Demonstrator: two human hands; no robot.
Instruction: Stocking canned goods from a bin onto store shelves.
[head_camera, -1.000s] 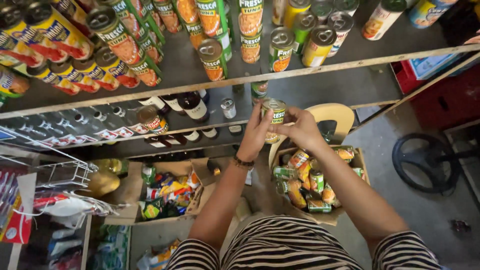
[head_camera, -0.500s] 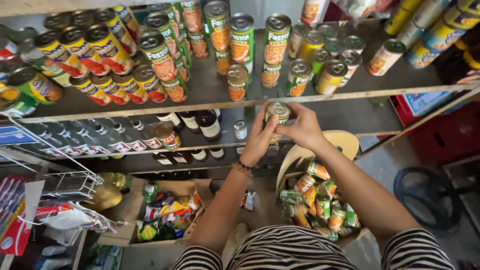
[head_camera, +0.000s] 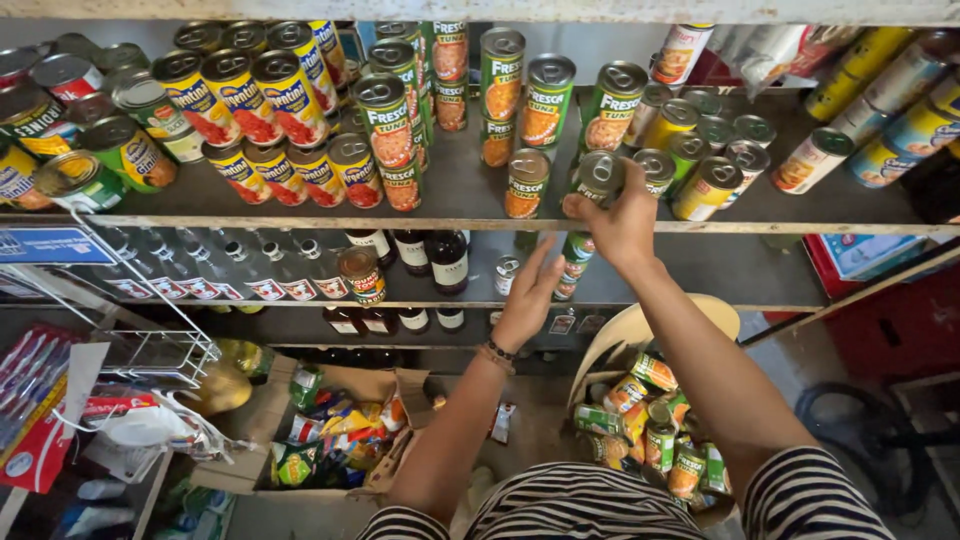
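My right hand (head_camera: 622, 222) grips a green tin can (head_camera: 597, 177) by its side and holds it over the front of the top shelf (head_camera: 480, 224), among other standing cans. My left hand (head_camera: 527, 295) is lower, fingers spread, holding nothing, in front of the middle shelf near a small can (head_camera: 507, 274). Rows of green and orange cans (head_camera: 500, 75) stand behind on the top shelf. Yellow and red cans (head_camera: 260, 100) fill its left side.
Dark bottles (head_camera: 430, 258) and clear bottles line the middle shelf. A cardboard box (head_camera: 330, 430) of packets sits on the floor at the left, a box of green cans (head_camera: 655, 430) below my right arm. A white wire rack (head_camera: 140, 320) juts out at the left.
My right hand has lifted the can from the middle shelf level up to the top shelf. My left hand has let go of it and stays lower, open.
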